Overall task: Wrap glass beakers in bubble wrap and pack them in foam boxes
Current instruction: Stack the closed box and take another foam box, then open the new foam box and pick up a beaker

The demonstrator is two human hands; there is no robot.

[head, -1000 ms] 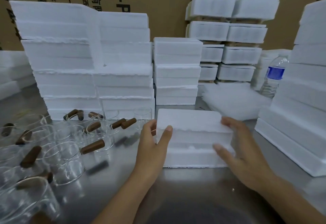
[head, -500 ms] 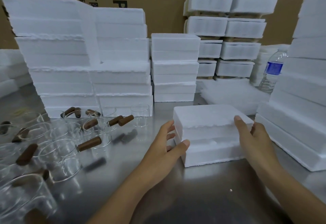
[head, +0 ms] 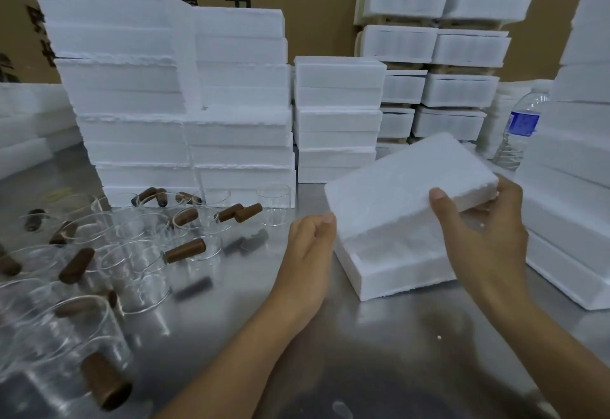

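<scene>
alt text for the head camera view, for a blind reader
A person's right hand holds the lid tilted up off a white foam box on a metal table, the left hand beside it. Glass beakers stand at left.

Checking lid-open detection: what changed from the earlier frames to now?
The foam box slid right and turned slightly. The right hand now grips the lid by its right edge and has tilted it up, left edge still down. The left hand stays at the box's left corner, grip unclear. Beakers and foam stacks unchanged.
</scene>
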